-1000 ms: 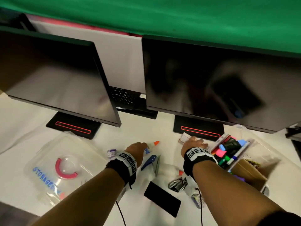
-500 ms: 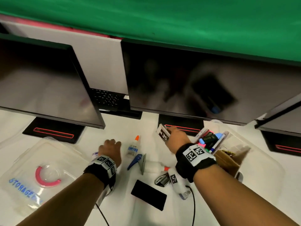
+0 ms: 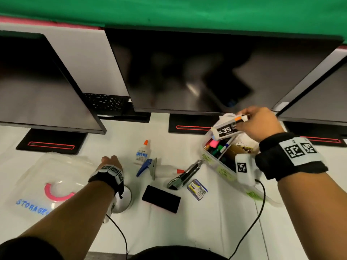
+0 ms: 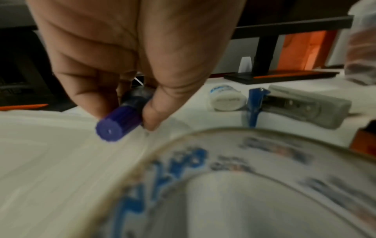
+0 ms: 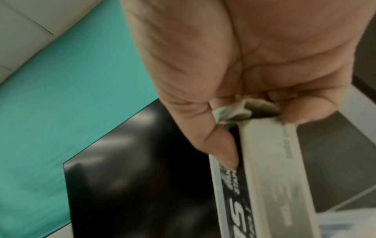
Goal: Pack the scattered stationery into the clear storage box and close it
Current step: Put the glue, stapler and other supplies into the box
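Note:
The clear storage box (image 3: 217, 168) stands open at the right with markers (image 3: 218, 147) inside. My right hand (image 3: 244, 120) holds a white and black staples carton (image 3: 224, 130) over the box's far end; the right wrist view shows thumb and fingers pinching the carton (image 5: 270, 177). My left hand (image 3: 109, 161) is down on the table left of the glue bottle (image 3: 141, 154). In the left wrist view my left hand (image 4: 124, 112) pinches a small purple-capped tube (image 4: 119, 123) just above the table. The clear lid (image 3: 37, 184) with a pink handle lies at the far left.
Between the hands lie a blue staple remover (image 3: 147, 167), a second glue bottle (image 3: 167, 170) on its side, a stapler (image 3: 185, 175), a small blue staples box (image 3: 197, 188) and a black block (image 3: 161, 198). A tape roll (image 3: 124, 200) sits under my left wrist. Monitors stand behind.
My right hand lifted the staples carton off the table and carried it right, over the storage box. My left hand shifted left from the glue bottle onto the purple-capped tube.

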